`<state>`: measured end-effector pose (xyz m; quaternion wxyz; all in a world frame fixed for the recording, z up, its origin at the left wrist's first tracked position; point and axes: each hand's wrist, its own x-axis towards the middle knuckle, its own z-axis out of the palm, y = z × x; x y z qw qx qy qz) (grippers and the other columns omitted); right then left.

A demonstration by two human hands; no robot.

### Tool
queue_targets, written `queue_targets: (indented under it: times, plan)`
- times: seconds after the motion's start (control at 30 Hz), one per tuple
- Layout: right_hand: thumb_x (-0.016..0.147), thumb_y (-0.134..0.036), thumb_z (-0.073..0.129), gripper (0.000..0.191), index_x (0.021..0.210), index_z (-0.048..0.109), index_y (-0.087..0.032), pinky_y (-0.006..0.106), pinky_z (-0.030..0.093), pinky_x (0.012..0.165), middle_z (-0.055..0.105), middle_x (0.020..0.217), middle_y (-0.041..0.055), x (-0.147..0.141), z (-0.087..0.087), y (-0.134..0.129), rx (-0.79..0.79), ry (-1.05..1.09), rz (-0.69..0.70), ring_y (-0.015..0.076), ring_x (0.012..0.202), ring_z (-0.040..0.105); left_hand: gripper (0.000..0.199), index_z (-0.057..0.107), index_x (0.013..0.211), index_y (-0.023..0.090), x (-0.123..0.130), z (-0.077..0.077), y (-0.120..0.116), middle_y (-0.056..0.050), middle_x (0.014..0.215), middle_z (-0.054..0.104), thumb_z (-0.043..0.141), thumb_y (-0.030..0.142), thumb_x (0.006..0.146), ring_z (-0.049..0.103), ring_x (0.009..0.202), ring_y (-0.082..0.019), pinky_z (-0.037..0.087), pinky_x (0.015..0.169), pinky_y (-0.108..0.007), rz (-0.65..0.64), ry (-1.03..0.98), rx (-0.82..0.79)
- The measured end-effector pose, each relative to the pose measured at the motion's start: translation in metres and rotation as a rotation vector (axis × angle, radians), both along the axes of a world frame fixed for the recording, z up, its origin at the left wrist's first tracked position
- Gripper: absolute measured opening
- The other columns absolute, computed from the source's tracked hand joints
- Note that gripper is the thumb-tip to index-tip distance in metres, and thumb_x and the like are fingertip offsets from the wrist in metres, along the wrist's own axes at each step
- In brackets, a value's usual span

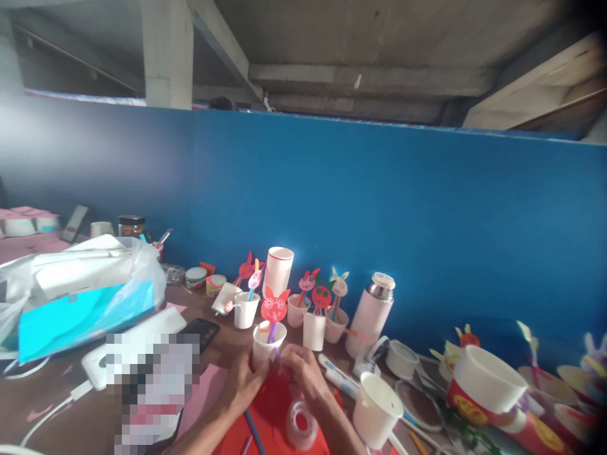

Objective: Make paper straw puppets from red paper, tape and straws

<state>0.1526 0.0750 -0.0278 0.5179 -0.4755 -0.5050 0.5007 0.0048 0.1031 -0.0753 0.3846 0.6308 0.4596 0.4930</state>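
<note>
A white paper cup [262,344] stands in front of me, with a red paper animal head [274,308] on a purple stick [272,333] rising out of it. My left hand [244,385] is closed at the near left side of this cup, its thumb toward the front. Close by on the right, my right hand [302,371] is pinched, fingers curled inward. A small purple bit shows between the hands; what the right fingers hold is too blurred to name. Under my wrists lies red paper [265,414], bearing a tape roll [302,426] and a dark blue stick [255,431].
Several decorated cups [313,332] stand behind, near a stack of paper cups [279,272] and a pink thermos [370,319]. An open white cup [377,411] is at right. Leftward lie a white power bank [135,347] and a plastic bag [142,265]. A blue partition [379,208] borders the table.
</note>
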Motion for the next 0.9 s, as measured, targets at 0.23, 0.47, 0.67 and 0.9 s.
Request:
queue_targets:
  times: [0.23, 0.47, 0.67, 0.9]
  plan:
    - [0.063, -0.036, 0.054, 0.020, 0.053, 0.053, -0.019, 0.023, 0.031, 0.052, 0.047, 0.049, -0.0039, 0.004, -0.008, 0.004, -0.039, 0.040, 0.011, 0.0110, 0.050, 0.040, 0.044, 0.066, 0.101, 0.017, 0.003, -0.006, 0.000, -0.012, 0.100, 0.073, 0.064, 0.051, 0.073, 0.068, 0.096, -0.034, 0.053, 0.088, -0.044, 0.021, -0.067, 0.030]
    - [0.063, -0.030, 0.056, 0.016, 0.052, 0.057, -0.018, 0.023, 0.034, 0.055, 0.055, 0.052, -0.0013, 0.004, -0.014, 0.006, -0.020, 0.045, 0.022, 0.0118, 0.052, 0.045, 0.038, 0.065, 0.093, 0.016, 0.002, -0.005, 0.001, -0.009, 0.084, 0.073, 0.071, 0.045, 0.070, 0.070, 0.082, -0.031, 0.057, 0.078, -0.038, 0.048, -0.043, -0.034]
    - [0.069, -0.039, 0.060, 0.025, 0.057, 0.057, -0.017, 0.022, 0.033, 0.051, 0.054, 0.053, -0.0019, 0.004, -0.018, 0.007, -0.049, 0.087, -0.031, 0.0116, 0.051, 0.046, 0.047, 0.063, 0.100, 0.016, 0.003, -0.003, -0.003, -0.011, 0.094, 0.074, 0.070, 0.053, 0.072, 0.070, 0.092, -0.034, 0.057, 0.081, -0.040, 0.048, -0.053, -0.033]
    - [0.076, -0.050, 0.059, 0.033, 0.064, 0.051, -0.020, 0.023, 0.038, 0.047, 0.049, 0.054, -0.0041, 0.004, -0.020, 0.006, -0.022, 0.148, -0.178, 0.0119, 0.049, 0.047, 0.056, 0.063, 0.110, 0.014, 0.003, -0.006, 0.001, -0.012, 0.098, 0.075, 0.074, 0.049, 0.067, 0.070, 0.094, -0.036, 0.056, 0.081, -0.042, 0.098, -0.078, -0.028]
